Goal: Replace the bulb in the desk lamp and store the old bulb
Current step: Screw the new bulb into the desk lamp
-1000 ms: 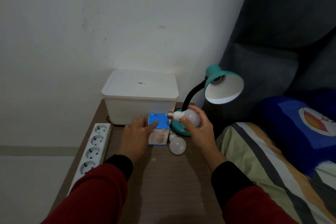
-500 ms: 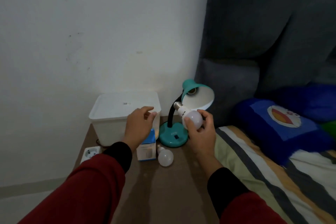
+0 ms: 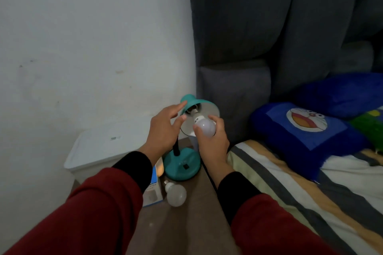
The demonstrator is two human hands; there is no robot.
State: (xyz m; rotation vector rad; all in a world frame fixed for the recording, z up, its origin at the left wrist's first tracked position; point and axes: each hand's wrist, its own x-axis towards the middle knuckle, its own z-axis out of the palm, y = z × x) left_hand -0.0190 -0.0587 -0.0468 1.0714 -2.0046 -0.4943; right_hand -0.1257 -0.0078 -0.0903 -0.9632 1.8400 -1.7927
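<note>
Right hand (image 3: 211, 143) grasps a white bulb (image 3: 204, 128) by the globe, screw base aimed up into the socket of the teal desk lamp (image 3: 182, 165); the base looks right at the socket mouth, can't tell if any thread has caught. Left hand (image 3: 163, 128) is released, fingers spread, holding nothing, fingertips next to the outside of the lamp shade (image 3: 204, 102); can't tell whether they touch it, probably about to steady it.

A second bulb (image 3: 176, 194) lies loose on the tabletop (image 3: 186, 223), just in front of the lamp base and beside a small blue and white box (image 3: 154, 190) partly hidden by the left sleeve. White lidded bin (image 3: 99, 149) sits at the back against the wall. Bed with striped blanket and blue cartoon pillow to the right.

Progress, my read: the loose bulb is likely the old one, already out, so removal is done. Fitting the new bulb is underway, not seated. Left: screw it in fully, then put the loose bulb away, probably in the box or the bin. Roughly halfway.
</note>
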